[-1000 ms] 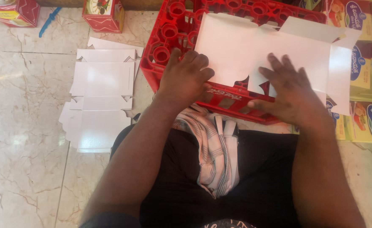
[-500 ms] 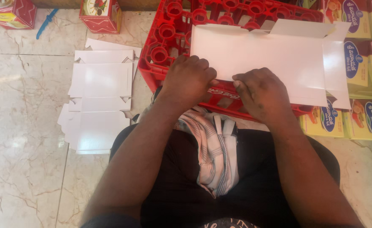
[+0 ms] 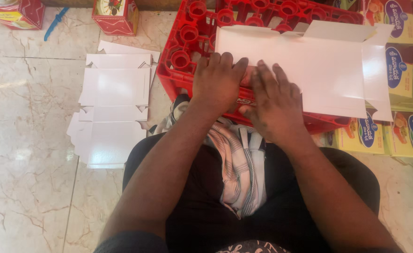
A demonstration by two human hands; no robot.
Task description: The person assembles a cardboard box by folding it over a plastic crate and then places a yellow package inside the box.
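Head view, looking down: the left hand (image 3: pixel 218 82) lies flat, fingers spread, pressing the near edge of a white unfolded carton blank (image 3: pixel 309 70). Right hand (image 3: pixel 274 105) rests just beside it, palm down and fingers extended on the same blank, gripping nothing. That blank lies across the top of a red bottle crate (image 3: pixel 188 51), which stands in front of the person's knees. Left of the crate, a stack of flat white carton blanks (image 3: pixel 115 110) sits on the marble floor (image 3: pixel 24 140). Right of the crate stand printed yellow cartons (image 3: pixel 403 131). A striped cloth (image 3: pixel 239 164) drapes over the lap, near the crate.
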